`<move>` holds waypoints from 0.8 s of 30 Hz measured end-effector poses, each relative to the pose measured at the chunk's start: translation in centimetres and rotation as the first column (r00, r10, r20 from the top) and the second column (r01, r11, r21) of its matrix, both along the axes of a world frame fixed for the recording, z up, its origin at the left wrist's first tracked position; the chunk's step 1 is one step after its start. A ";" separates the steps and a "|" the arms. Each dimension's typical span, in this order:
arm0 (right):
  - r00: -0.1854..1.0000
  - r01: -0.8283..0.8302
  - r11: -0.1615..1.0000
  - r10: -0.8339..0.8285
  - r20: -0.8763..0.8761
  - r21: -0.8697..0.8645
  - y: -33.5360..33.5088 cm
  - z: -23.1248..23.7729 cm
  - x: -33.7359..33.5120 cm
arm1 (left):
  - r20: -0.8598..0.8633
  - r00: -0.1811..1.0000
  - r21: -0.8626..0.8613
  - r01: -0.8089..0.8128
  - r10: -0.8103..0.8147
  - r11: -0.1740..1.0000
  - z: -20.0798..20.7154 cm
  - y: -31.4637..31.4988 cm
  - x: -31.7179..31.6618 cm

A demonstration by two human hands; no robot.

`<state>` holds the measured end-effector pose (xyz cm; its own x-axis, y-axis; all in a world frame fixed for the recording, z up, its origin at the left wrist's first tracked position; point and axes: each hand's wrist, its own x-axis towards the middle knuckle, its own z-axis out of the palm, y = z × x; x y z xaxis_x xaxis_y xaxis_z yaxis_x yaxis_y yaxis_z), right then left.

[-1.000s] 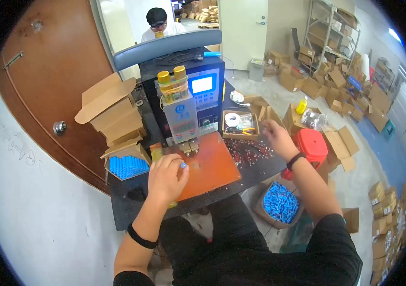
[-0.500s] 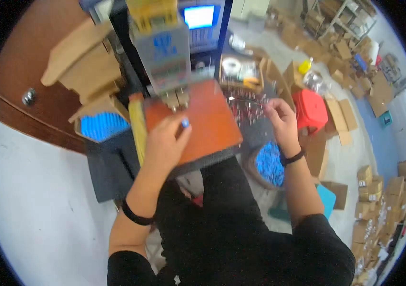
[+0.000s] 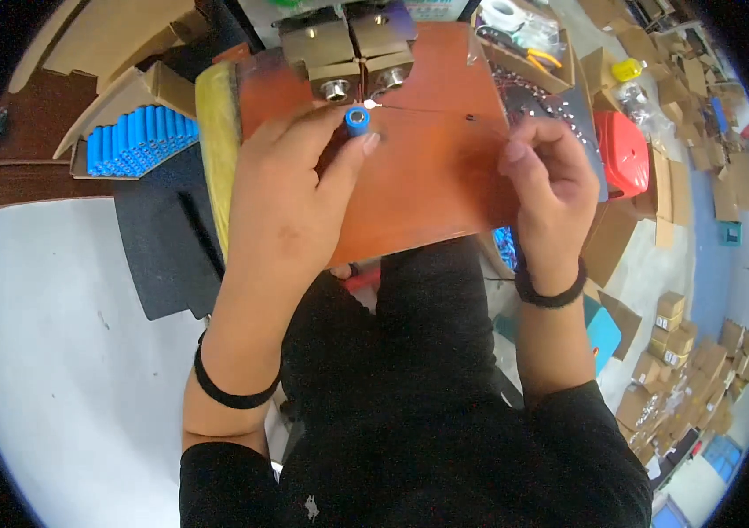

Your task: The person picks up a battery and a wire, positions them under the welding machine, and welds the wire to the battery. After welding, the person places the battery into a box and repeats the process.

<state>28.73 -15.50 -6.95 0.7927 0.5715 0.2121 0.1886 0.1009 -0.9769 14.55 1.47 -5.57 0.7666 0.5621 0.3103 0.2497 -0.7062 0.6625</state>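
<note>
Clearly, the left hand (image 3: 291,185) grips a blue cylinder (image 3: 358,120), its end face turned up, just short of the metal blocks (image 3: 321,44); the right hand (image 3: 555,180), farther off, pinches a thin wire (image 3: 427,111) whose shiny tip (image 3: 371,104) (touching or not, unclear) lies beside that end

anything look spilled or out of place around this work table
Yes: small loose red and white pieces look spilled, scattered untidily over the black tabletop right of the flat orange board. By contrast, the blue cylinders at left sit neatly stacked in an open brown cardboard box.
</note>
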 end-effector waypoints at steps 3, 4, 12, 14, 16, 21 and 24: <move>1.000 -0.011 1.000 0.011 -0.004 -0.014 0.1 0.2 -0.1 | -0.019 1.000 -0.032 -0.024 0.023 0.999 -0.2 0.3 0.0; 1.000 -0.006 0.999 0.007 0.014 -0.032 0.1 0.3 -0.1 | 0.002 1.000 -0.003 -0.006 0.006 1.000 -0.5 0.4 0.1; 0.990 -0.021 0.998 0.029 0.138 -0.060 -1.1 -0.3 0.1 | 0.000 1.000 0.013 0.027 -0.027 1.000 -0.5 0.6 0.1; 0.973 -0.047 0.998 0.057 0.223 -0.053 -1.0 -0.6 0.1 | -0.013 1.000 -0.042 0.011 -0.012 0.999 -0.5 0.6 0.1; 0.969 -0.025 0.999 0.032 0.243 -0.033 -0.7 -0.4 -0.1 | 0.004 1.000 -0.033 0.027 -0.027 0.999 -0.8 0.8 0.1; 0.950 -0.058 0.997 0.073 0.303 -0.059 -0.5 -0.7 0.3 | 0.052 0.997 -0.008 0.060 -0.059 0.998 -0.8 1.0 0.3; 0.932 -0.065 0.993 0.095 0.349 -0.098 -0.6 -0.8 0.5 | 0.010 0.999 -0.007 0.050 -0.049 0.999 -0.9 1.0 0.3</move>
<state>29.20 -16.14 -7.75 0.6263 0.6576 0.4186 0.5172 0.0513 -0.8543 14.89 2.45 -6.49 0.7904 0.5258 0.3143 0.2078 -0.7128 0.6699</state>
